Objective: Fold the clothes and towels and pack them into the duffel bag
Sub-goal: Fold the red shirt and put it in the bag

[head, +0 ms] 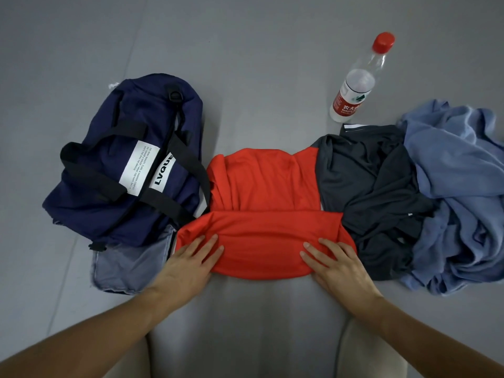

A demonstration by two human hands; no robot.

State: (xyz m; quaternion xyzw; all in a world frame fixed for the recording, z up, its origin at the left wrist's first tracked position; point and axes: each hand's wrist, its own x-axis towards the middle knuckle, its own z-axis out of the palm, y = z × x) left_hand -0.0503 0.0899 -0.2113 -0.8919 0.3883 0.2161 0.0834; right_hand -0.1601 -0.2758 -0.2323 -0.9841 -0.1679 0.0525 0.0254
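**Both hands flat on a half-folded red shirt**

On the grey floor (245,64), the navy duffel bag (131,165) lies at the left, its edge touching the red shirt (261,186). The shirt sits in the middle with its near part folded over. A crumpled blue cloth (458,192) is heaped at the far right. A dark grey garment (373,186) lies between it and the shirt. The left hand (191,263) and right hand (338,266) press on the fold, fingers straight and spread. A red-capped bottle (354,85) lies beyond.

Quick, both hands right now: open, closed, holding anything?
Left hand: open, pressing flat on the red shirt.
Right hand: open, flat on the shirt too.
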